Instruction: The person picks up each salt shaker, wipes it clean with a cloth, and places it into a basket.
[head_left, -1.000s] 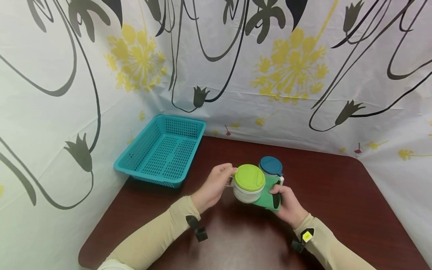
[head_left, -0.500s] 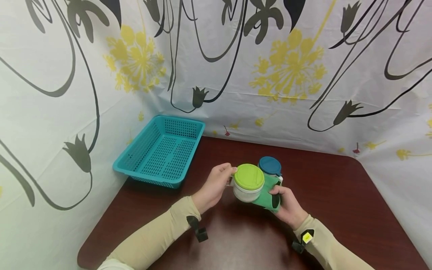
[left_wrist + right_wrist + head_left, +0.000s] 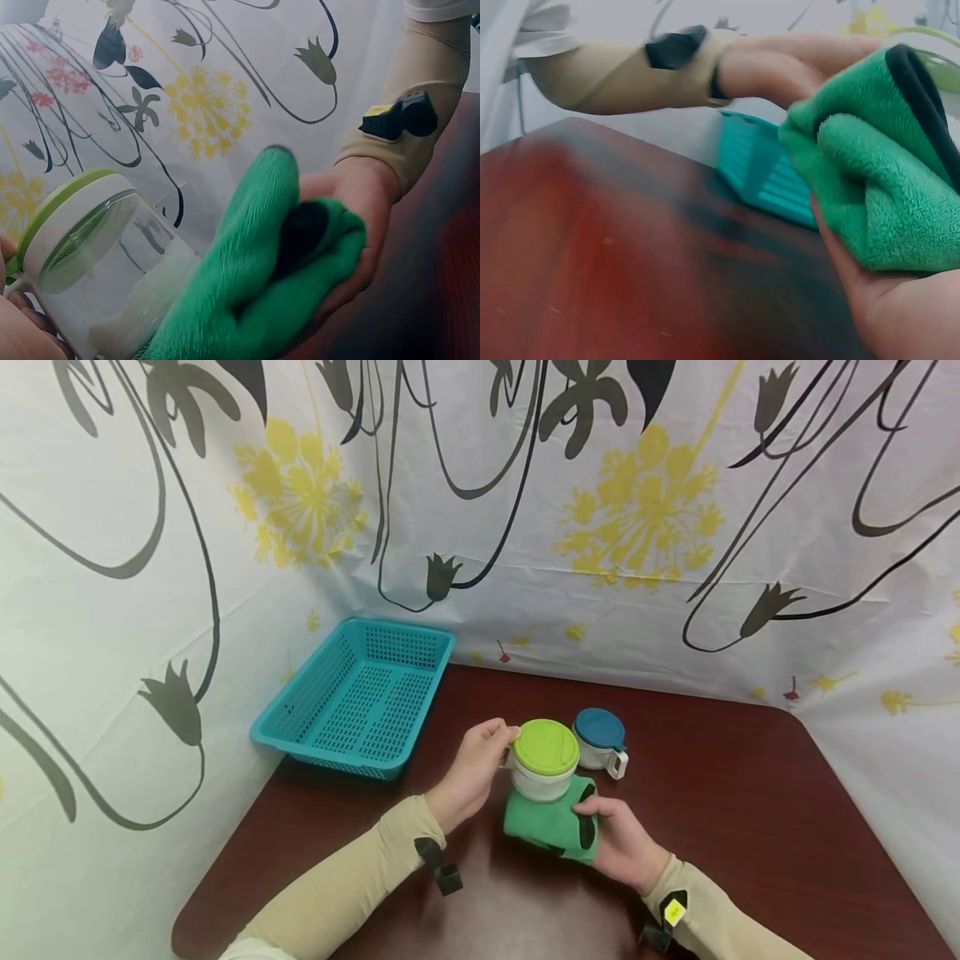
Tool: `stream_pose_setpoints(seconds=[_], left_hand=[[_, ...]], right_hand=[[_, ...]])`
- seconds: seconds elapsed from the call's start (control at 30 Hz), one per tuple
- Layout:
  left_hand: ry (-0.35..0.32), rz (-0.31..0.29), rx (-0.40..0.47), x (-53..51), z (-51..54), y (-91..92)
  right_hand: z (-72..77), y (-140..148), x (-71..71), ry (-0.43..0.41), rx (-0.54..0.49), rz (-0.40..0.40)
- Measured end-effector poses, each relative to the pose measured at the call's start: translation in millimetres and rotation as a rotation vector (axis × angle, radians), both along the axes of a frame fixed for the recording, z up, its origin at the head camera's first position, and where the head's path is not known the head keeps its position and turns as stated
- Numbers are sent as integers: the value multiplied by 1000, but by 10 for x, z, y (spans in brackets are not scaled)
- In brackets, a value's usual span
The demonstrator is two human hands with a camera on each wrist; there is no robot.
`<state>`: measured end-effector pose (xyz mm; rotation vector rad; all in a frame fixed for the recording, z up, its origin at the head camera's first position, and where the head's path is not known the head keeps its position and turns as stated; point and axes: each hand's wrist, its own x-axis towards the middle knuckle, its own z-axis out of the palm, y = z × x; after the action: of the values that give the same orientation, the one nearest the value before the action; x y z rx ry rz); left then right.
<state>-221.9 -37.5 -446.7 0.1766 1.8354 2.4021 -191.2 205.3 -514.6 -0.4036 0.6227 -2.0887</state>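
A clear jar (image 3: 542, 787) with a lime-green lid and a side handle is held up over the table. My left hand (image 3: 471, 772) pinches it at the handle, on its left side. In my right hand (image 3: 626, 847) is a folded green cloth (image 3: 547, 823) with black edging, gripped between thumb and fingers. From the head view the cloth lies just below and in front of the jar. The left wrist view shows the clear wall of the jar (image 3: 124, 270) beside the cloth (image 3: 247, 262); whether they touch is unclear. Folds of cloth (image 3: 885, 187) hide some right fingers.
A second jar (image 3: 600, 731), blue-lidded with a white handle, stands on the dark red-brown table (image 3: 720, 793) behind the cloth. At the back left is a turquoise perforated basket (image 3: 427, 710). A patterned curtain (image 3: 487, 527) borders the table at the back and sides.
My right hand has drawn the cloth down and left, toward me, uncovering the blue-lidded jar's handle. The green-lidded jar has shifted slightly left and up with my left hand.
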Motion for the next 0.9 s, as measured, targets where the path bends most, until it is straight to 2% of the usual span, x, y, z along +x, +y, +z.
stream_pose_setpoints(seconds=[0.13,0.33,0.5,0.67,0.9], left_hand=[[-3,9,-7,-13,-31,5],[-11,-32,-83,-27,-82,-21],[32,-105,-127,-36,-72,-78],[37,-211,-188,-19,-44,-141],[60,-307,-297,-3,-36,-211]], right_hand=[[-30,-109,80,-6,52,30],[-71,-117,123,-27,114,-22],[-73,-90,121,-43,119,-45],[-79,-38,115,-57,116,-63],[-88,59,60,-78,123,-89]])
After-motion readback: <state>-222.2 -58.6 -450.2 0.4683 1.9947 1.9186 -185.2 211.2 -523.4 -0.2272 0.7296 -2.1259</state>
